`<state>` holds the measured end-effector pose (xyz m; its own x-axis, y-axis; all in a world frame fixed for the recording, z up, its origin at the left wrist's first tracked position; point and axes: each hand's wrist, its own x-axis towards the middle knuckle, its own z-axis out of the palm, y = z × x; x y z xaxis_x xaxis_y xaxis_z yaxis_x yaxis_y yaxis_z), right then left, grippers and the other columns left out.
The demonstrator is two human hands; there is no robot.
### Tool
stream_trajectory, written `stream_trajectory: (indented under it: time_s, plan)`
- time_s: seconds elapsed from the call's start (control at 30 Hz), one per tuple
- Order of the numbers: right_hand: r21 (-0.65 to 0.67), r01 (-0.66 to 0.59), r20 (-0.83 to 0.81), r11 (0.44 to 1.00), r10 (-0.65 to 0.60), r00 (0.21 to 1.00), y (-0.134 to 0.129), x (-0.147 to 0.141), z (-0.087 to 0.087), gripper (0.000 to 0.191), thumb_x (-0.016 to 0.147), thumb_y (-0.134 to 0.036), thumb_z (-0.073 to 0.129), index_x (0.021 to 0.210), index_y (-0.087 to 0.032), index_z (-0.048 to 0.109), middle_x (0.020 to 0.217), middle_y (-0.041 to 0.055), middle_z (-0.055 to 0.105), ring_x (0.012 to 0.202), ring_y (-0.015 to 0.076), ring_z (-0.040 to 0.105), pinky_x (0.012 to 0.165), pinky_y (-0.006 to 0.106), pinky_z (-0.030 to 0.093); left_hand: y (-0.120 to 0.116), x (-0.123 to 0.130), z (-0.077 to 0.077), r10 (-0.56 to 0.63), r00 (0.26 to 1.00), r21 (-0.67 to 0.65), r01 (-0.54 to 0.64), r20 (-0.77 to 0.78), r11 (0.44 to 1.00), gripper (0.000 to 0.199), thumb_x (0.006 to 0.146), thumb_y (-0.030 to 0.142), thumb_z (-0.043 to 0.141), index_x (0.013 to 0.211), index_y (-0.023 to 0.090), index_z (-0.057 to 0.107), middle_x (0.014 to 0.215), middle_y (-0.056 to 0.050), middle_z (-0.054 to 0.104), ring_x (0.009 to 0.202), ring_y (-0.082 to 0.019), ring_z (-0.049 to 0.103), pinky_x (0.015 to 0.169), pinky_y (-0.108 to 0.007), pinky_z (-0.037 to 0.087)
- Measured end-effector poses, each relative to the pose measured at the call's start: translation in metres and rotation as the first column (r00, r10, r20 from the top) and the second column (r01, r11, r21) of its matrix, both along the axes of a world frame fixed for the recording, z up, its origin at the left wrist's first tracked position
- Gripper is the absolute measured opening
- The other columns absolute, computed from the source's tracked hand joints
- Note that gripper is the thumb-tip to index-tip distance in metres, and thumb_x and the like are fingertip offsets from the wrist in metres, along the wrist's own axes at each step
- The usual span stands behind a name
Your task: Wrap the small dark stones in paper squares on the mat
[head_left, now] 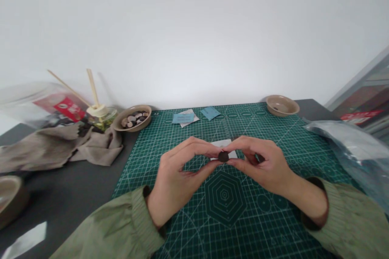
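Note:
A small dark brown disc (223, 156) is pinched between both hands above the green cutting mat (194, 226). My left hand (180, 170) grips its left edge between thumb and forefinger. On the other side, the thumb and forefinger of my right hand (266, 162) meet at the disc's right edge. Another dark thing shows within the curled fingers of my right hand, too small to make out. Behind the fingertips a white square (232, 154) lies on the mat, partly hidden by them.
Dark and tan discs fill a beige bowl (133, 128) at the left; another bowl (282, 109) stands back right. Blue packets (210, 112) lie near the wall. A cloth (103, 147), reed diffuser (101, 115) and third bowl (15, 202) are left, a plastic bag (349, 141) right.

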<state>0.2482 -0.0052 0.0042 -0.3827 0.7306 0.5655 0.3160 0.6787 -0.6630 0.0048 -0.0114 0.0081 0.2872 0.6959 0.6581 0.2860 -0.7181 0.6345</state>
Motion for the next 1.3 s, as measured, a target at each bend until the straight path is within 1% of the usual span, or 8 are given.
stream_trajectory:
  time_s: [0.23,0.5,0.67,0.87,1.03,1.2,1.23,1.3]
  plan:
    - [-0.007,-0.054,-0.009,0.999,0.053,0.999,-0.001,0.001,0.002,0.025,0.098,-0.028,0.079,0.123,-0.028,0.078,0.107,0.0006,0.079,0.051,0.0067,0.046,0.050,0.026,0.040,-0.002,0.001,-0.001,-0.016,1.000,-0.024,0.017,0.020,1.000,0.027,0.088,0.009,0.087,0.108,0.024,0.077,0.103,-0.002,0.080,0.095,-0.017,0.077,0.086,-0.033,0.063]
    - [-0.081,0.006,-0.045,0.997,-0.010,0.999,0.001,-0.003,0.002,0.017,0.097,-0.029,0.081,0.114,-0.030,0.082,0.090,-0.0028,0.078,0.054,0.0080,0.045,0.053,0.026,0.038,0.000,0.002,0.000,0.004,1.000,-0.023,-0.004,-0.008,1.000,0.021,0.091,0.011,0.084,0.105,0.024,0.077,0.101,-0.002,0.079,0.093,-0.017,0.075,0.083,-0.032,0.063]
    - [-0.084,-0.024,-0.083,0.996,0.017,0.996,0.005,-0.002,0.000,0.014,0.098,-0.032,0.081,0.112,-0.030,0.083,0.098,-0.0007,0.075,0.055,0.0080,0.043,0.054,0.027,0.037,0.003,0.003,0.000,0.010,1.000,0.012,-0.010,-0.026,1.000,0.018,0.092,0.013,0.083,0.105,0.025,0.080,0.102,-0.004,0.079,0.094,-0.018,0.074,0.083,-0.035,0.062]
    - [-0.083,-0.039,0.003,0.996,0.039,0.999,0.005,-0.001,0.002,0.020,0.103,-0.029,0.073,0.121,-0.029,0.082,0.097,0.0002,0.077,0.058,0.0089,0.048,0.057,0.026,0.042,0.004,0.002,-0.001,-0.001,0.997,0.017,0.003,-0.075,1.000,0.015,0.094,0.019,0.084,0.107,0.025,0.080,0.103,-0.006,0.077,0.095,-0.020,0.073,0.083,-0.036,0.063]
    - [-0.164,-0.073,0.002,0.984,0.074,0.997,0.003,-0.003,0.003,0.028,0.104,-0.034,0.070,0.129,-0.028,0.080,0.089,-0.0007,0.075,0.055,0.0091,0.045,0.053,0.026,0.038,0.004,0.003,-0.001,-0.002,0.996,0.051,0.007,-0.090,0.999,0.018,0.094,0.014,0.082,0.107,0.026,0.079,0.104,-0.004,0.074,0.095,-0.017,0.071,0.084,-0.032,0.060]
    - [-0.142,0.103,0.079,0.984,-0.093,0.993,0.005,-0.003,0.001,0.021,0.099,-0.032,0.078,0.118,-0.026,0.083,0.061,-0.0060,0.062,0.050,0.0103,0.041,0.050,0.026,0.032,0.008,0.000,-0.006,0.058,0.982,0.010,-0.057,-0.179,0.998,0.017,0.098,0.016,0.076,0.112,0.024,0.072,0.107,-0.005,0.074,0.100,-0.020,0.071,0.086,-0.036,0.061]
    - [-0.108,0.133,0.106,0.985,-0.122,0.987,0.007,-0.002,0.001,0.020,0.098,-0.030,0.078,0.117,-0.026,0.084,0.063,-0.0055,0.065,0.050,0.0104,0.043,0.051,0.026,0.034,0.009,-0.001,-0.009,0.082,0.970,-0.010,-0.086,-0.230,0.996,0.022,0.098,0.017,0.075,0.118,0.023,0.070,0.112,-0.006,0.074,0.104,-0.022,0.071,0.090,-0.039,0.061]
    - [-0.034,0.144,0.155,0.989,-0.137,0.978,0.013,0.000,0.001,0.017,0.099,-0.027,0.077,0.114,-0.026,0.084,0.082,-0.0016,0.077,0.056,0.0107,0.052,0.057,0.027,0.041,0.013,-0.004,-0.015,0.088,0.928,-0.027,-0.105,-0.361,0.994,0.034,0.099,0.019,0.073,0.132,0.022,0.065,0.127,-0.010,0.072,0.119,-0.027,0.069,0.103,-0.048,0.060]
